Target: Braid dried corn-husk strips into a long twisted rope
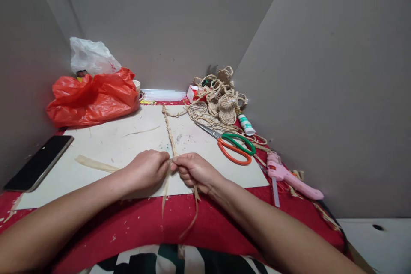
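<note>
A thin tan braid of dry plant fibre (170, 130) runs from the far part of a white board (147, 115) down to my hands. My left hand (152, 169) is closed, its fingertips pinching the near end of this braid. Close beside it, almost touching, my right hand (192, 169) pinches the strands too. Loose strand ends (195, 214) hang below both hands over the red cloth. A flat, wide fibre strip (94, 163) lies on the board left of my left hand. The fingertips partly hide the spot where the strands meet.
Scissors (236, 149) with green and orange handles lie right, near a pink glue gun (285, 175). Coiled braids (224, 102) pile up behind them beside a small white-green bottle (246, 125). A phone (40, 162) and a red plastic bag (96, 96) sit left. Grey walls enclose the table.
</note>
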Demonstrator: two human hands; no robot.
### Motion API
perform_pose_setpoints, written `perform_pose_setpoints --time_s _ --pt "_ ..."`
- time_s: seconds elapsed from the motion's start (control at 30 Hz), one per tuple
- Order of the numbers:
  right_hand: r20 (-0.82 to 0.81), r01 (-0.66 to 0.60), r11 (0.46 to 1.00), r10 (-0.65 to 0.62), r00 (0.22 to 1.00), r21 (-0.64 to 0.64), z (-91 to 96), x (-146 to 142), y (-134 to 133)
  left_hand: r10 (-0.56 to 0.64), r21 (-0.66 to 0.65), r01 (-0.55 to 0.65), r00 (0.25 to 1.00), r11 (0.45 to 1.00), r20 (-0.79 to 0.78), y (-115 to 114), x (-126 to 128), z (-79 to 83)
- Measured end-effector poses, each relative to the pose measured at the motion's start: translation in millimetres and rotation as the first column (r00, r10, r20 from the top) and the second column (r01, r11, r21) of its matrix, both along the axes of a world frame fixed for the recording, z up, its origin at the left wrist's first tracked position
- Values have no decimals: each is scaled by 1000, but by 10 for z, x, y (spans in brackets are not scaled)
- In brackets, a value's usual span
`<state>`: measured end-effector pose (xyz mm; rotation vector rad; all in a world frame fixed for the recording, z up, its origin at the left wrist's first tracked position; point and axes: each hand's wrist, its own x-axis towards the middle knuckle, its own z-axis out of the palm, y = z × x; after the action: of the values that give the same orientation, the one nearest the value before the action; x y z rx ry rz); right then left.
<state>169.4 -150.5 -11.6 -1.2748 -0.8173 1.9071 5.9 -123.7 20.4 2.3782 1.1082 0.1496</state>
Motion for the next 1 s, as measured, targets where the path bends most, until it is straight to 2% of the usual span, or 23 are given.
perform_pose_setpoints --time_s 0.07,0.17,0.33,0.4,0.5,0.57,0.63,0.67,0.73,0.77,0.8,0.83,0.87,0.9,1.0 --pt "-5 40 999 -40 999 17 5 -34 -34 4 94 9 990 996 -139 -77 9 53" --pt "-94 60 998 -58 994 13 6 -70 -70 -7 138 45 964 989 -266 -196 60 39" --pt "-133 30 1000 -29 991 5 18 -77 -100 -45 156 102 942 982 -334 -424 133 -77" --pt "-153 16 1000 -17 988 -6 27 -55 -98 -111 109 146 956 983 -272 -503 112 -28" --pt "-218 0 1000 -5 976 -22 38 -3 -78 -187 -5 187 980 982 -75 -489 43 154" --pt "-260 -15 1000 10 965 -16 43 33 -58 -87 2 87 992 996 90 -361 6 246" --pt "-285 -39 999 37 958 -3 46 63 -37 118 61 -138 958 989 260 -177 -1 232" --pt "-290 -53 999 52 955 4 47 74 -28 191 28 -213 920 977 343 -88 9 183" --pt "-280 -80 997 81 957 15 49 89 -13 262 -252 -162 858 954 443 44 50 32" --pt "-269 -89 996 91 959 19 50 95 -7 295 -429 -86 843 899 449 79 74 -49" --pt "-256 -102 994 105 961 26 50 101 -1 334 -569 -25 830 822 446 94 97 -119" --pt "-239 -115 993 120 964 33 49 107 4 366 -660 9 826 751 428 94 116 -170" --pt "-218 -132 990 138 966 44 48 116 9 378 -701 24 829 713 413 84 127 -199" --pt "-187 -151 987 159 969 56 45 128 14 373 -698 21 834 716 407 71 130 -206" --pt "-19 -210 966 216 976 152 36 169 31 257 -539 1 878 842 404 54 107 -146"
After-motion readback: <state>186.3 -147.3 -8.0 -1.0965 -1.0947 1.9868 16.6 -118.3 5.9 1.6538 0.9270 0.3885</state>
